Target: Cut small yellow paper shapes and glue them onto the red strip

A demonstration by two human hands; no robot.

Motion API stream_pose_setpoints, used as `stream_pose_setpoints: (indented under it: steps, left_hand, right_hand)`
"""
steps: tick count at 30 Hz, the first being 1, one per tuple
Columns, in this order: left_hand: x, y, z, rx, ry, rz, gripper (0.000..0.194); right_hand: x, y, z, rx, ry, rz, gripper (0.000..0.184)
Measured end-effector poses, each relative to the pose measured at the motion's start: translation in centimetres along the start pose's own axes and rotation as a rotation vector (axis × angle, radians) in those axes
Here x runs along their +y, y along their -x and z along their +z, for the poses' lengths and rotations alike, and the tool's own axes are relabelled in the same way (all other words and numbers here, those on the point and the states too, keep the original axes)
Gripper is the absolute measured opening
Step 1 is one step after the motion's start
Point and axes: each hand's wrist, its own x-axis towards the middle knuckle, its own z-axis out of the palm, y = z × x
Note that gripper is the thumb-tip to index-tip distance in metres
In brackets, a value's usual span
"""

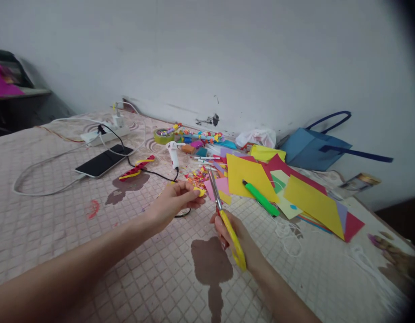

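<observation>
Between the thumb and fingers of my left hand (174, 202) is a small yellow paper piece (200, 192). My right hand (236, 233) is closed around the yellow handle of a pair of scissors (218, 197), whose metal blades point away from me. The blade tips lie to the right of the yellow piece, apart from it. Beyond my hands lies a pile of small coloured paper scraps (198, 178). Pink paper (221, 185) lies just behind the blades.
A white glue gun (173, 154) with a black cord stands behind my left hand. Left are a phone (103, 161), a red-and-yellow strip (136, 168) and a power strip (104, 133). Right lie yellow sheets (246, 175), a green cutter (260, 198), white string (290, 235) and a blue bag (317, 148).
</observation>
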Motion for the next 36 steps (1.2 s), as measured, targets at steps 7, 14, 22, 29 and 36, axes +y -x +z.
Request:
stream_pose_setpoints:
  steps: [7,14,22,29,36]
  left_hand:
    - [0.5,0.0,-0.1,0.039,0.033,0.064,0.020]
    - [0.3,0.1,-0.2,0.038,0.044,0.091,0.021]
    - [0.5,0.2,-0.1,0.050,0.030,0.094,0.021]
    - [0.6,0.2,0.0,0.058,0.028,0.091,0.021]
    - [0.4,0.1,0.0,0.066,0.026,0.097,0.022]
  right_hand:
    - [-0.6,0.2,0.2,-0.027,0.267,-0.010,0.030]
    - [-0.2,0.1,0.2,-0.038,0.318,-0.021,0.027]
    - [0.4,0.1,0.0,-0.056,0.258,-0.003,0.026]
    - [0.5,0.0,0.0,-0.048,0.245,-0.010,0.024]
    - [0.5,0.0,0.0,-0.058,0.241,0.001,0.026]
